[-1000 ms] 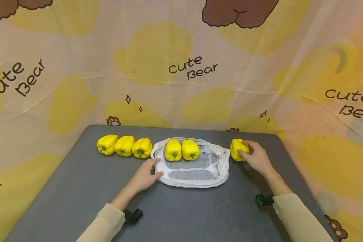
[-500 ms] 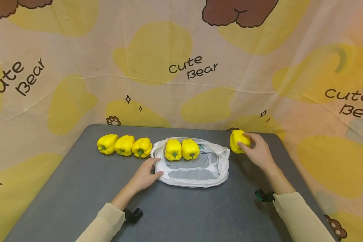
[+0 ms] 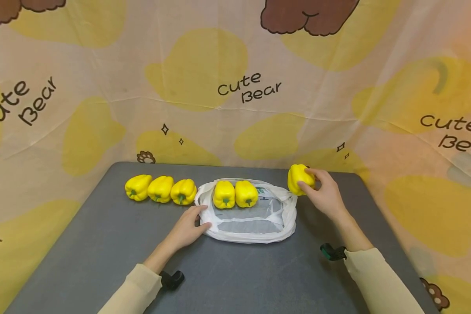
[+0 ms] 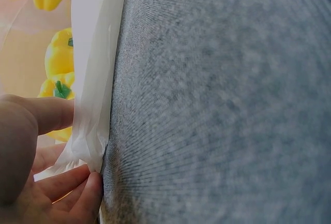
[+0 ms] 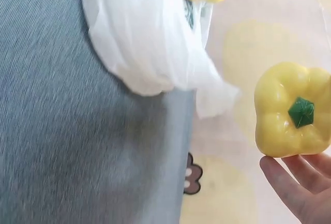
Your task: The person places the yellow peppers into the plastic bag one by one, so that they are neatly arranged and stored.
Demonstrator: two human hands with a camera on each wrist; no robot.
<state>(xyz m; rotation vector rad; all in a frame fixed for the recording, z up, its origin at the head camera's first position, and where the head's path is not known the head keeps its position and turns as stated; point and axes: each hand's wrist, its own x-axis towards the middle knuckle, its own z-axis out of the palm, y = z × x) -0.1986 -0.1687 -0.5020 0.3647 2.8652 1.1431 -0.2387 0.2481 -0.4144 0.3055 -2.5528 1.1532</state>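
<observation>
Up off the table, my right hand (image 3: 327, 192) grips a yellow bell pepper (image 3: 298, 179) at the right end of the bag. In the right wrist view, the fingers press on one side of this pepper (image 5: 276, 131), its green stem facing the camera. A white plastic bag (image 3: 247, 237) lies with its mouth spread wide mid-table. Inside it, two bell peppers sit side by side along the far side, a left one (image 3: 224, 192) and a right one (image 3: 246, 191). My left hand (image 3: 186, 226) holds the bag's left rim, thumb and fingers about the plastic (image 4: 93, 79).
Three more yellow bell peppers stand in a row left of the bag: an outer one (image 3: 138, 186), a middle one (image 3: 161, 188) and an inner one (image 3: 183, 191) close to its rim. The grey table (image 3: 235, 279) backs onto a patterned cloth (image 3: 204, 69).
My right hand has lifted the bell pepper off the table, then carried it left toward the bag's right end. The left hand stays at the bag's rim.
</observation>
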